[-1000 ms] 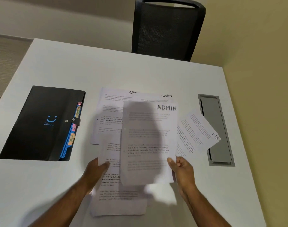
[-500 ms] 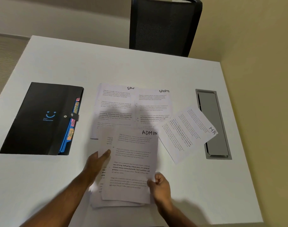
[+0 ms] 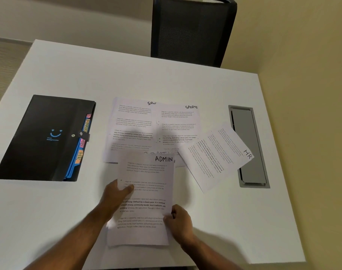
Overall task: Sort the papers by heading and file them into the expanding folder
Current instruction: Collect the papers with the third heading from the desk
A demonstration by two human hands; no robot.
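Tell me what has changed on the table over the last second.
The ADMIN sheet, held up over the spread a second ago, has come down toward the person onto the near stack. The right hand slid from the sheet's side to its lower right edge, which it pinches; the left hand presses its left edge. The SPORTS sheets, HR sheet and shut expanding folder stayed put.

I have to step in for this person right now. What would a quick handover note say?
Left hand presses the ADMIN sheet; right hand pinches its lower right edge.
Two SPORTS sheets lie overlapped beyond it, the HR sheet tilted to the right.
Expanding folder is snapped shut at the left.
Done: rough grouping by heading.
Left: finish sorting, open the folder, file everything.
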